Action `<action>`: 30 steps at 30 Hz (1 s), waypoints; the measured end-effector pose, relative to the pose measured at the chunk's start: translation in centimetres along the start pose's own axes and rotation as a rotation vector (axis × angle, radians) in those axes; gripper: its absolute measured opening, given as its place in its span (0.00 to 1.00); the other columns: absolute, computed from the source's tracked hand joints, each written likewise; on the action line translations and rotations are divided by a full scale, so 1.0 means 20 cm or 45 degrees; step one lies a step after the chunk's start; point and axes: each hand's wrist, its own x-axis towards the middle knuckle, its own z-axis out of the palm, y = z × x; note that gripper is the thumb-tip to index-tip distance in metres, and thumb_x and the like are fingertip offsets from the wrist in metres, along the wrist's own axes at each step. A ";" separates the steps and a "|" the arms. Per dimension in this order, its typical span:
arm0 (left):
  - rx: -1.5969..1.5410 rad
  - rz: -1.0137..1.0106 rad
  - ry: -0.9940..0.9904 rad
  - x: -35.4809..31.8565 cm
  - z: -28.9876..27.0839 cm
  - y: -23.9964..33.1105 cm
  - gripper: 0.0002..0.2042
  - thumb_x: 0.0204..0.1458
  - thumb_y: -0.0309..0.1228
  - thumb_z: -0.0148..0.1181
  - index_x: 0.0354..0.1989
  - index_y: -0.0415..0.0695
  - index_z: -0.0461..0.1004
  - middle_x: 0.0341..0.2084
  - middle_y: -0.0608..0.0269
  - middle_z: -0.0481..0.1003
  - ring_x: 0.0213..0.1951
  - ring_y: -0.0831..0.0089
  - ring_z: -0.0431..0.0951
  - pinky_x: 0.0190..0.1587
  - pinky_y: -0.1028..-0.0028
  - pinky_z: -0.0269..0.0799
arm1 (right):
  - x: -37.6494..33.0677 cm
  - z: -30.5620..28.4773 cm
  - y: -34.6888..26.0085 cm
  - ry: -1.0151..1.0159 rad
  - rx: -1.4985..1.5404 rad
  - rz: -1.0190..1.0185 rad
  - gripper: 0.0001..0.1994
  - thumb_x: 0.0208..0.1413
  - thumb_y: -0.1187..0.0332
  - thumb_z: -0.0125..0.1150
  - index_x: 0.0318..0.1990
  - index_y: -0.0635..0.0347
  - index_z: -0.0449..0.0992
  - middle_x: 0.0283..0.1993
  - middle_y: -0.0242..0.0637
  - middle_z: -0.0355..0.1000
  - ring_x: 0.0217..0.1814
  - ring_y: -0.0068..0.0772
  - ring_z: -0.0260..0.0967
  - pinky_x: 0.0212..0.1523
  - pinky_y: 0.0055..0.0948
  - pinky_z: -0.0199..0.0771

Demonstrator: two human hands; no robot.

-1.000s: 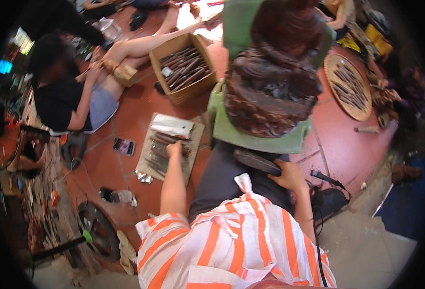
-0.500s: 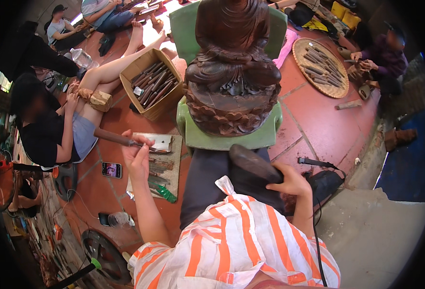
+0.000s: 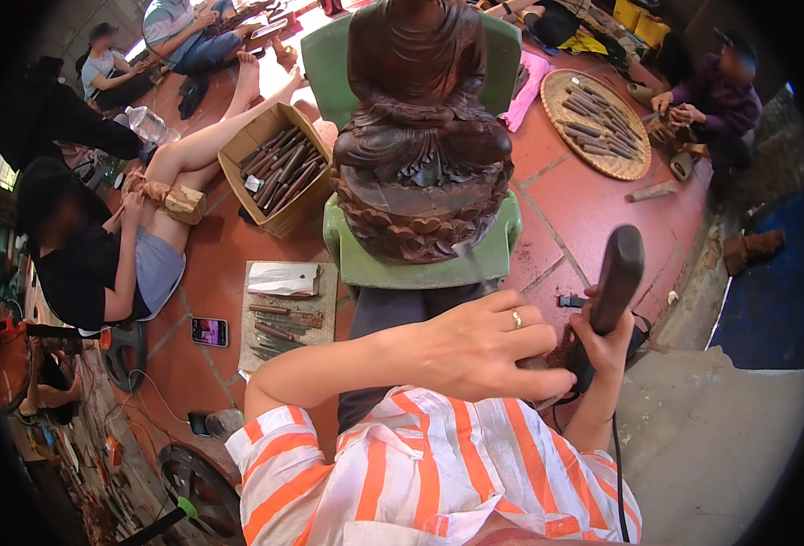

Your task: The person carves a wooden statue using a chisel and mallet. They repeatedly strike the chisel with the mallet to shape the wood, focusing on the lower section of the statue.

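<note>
"Both full rn?"

"Yep. L hand (image 3: 486, 348): fingers curled shut round a thin metal tool (image 3: 471, 262), handle mostly hidden. R hand (image 3: 605, 350): wrapped round the dark mallet (image 3: 620, 273), tilted up."

"& the statue (image 3: 420, 136)?"

"Dead ahead on the green chair (image 3: 375, 271), btwn cardboard box (image 3: 282, 224) & round woven tray (image 3: 556, 102). Can't tell if tool's tip touches it."

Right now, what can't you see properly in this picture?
In the head view:
- Top of the brown statue: cut off by the upper edge.
- Grip of the thin tool: mostly covered by the left hand; its metal end is blurred.
- Lower end of the dark block: hidden in the right hand.
- Middle of the green chair: behind the statue.
- Picture on the phone: too small.
</note>
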 end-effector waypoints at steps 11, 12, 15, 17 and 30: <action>0.065 -0.289 0.402 -0.11 0.04 -0.19 0.16 0.37 0.30 0.70 0.15 0.47 0.62 0.16 0.66 0.62 0.22 0.65 0.66 0.32 0.69 0.62 | 0.11 -0.05 -0.34 -0.170 -0.648 -0.715 0.15 0.27 0.75 0.66 0.30 0.61 0.73 0.24 0.40 0.69 0.24 0.41 0.70 0.26 0.29 0.66; 0.088 -0.293 0.431 -0.11 0.05 -0.20 0.16 0.37 0.29 0.69 0.15 0.46 0.62 0.16 0.66 0.62 0.22 0.65 0.67 0.32 0.69 0.62 | 0.12 -0.05 -0.36 -0.195 -0.691 -0.762 0.16 0.26 0.75 0.66 0.30 0.60 0.73 0.24 0.39 0.69 0.23 0.41 0.69 0.25 0.29 0.65; 0.177 -0.300 0.547 -0.10 0.08 -0.23 0.16 0.36 0.26 0.68 0.13 0.46 0.62 0.14 0.66 0.62 0.19 0.66 0.65 0.28 0.70 0.60 | 0.15 -0.03 -0.40 -0.199 -0.695 -0.873 0.17 0.23 0.75 0.65 0.29 0.59 0.73 0.24 0.38 0.69 0.23 0.41 0.69 0.25 0.30 0.64; 0.211 -0.314 0.617 -0.08 0.11 -0.24 0.16 0.36 0.24 0.67 0.11 0.45 0.61 0.12 0.66 0.62 0.17 0.66 0.64 0.26 0.71 0.59 | 0.16 -0.01 -0.42 -0.163 -0.708 -0.903 0.15 0.26 0.76 0.66 0.28 0.59 0.72 0.23 0.38 0.68 0.22 0.40 0.68 0.24 0.29 0.63; 0.248 -0.373 0.829 -0.01 0.13 -0.25 0.16 0.33 0.19 0.62 0.11 0.45 0.58 0.11 0.65 0.59 0.15 0.67 0.60 0.23 0.71 0.57 | 0.23 0.02 -0.42 0.074 -0.964 -1.120 0.12 0.35 0.80 0.68 0.25 0.61 0.69 0.19 0.37 0.64 0.17 0.37 0.62 0.18 0.31 0.56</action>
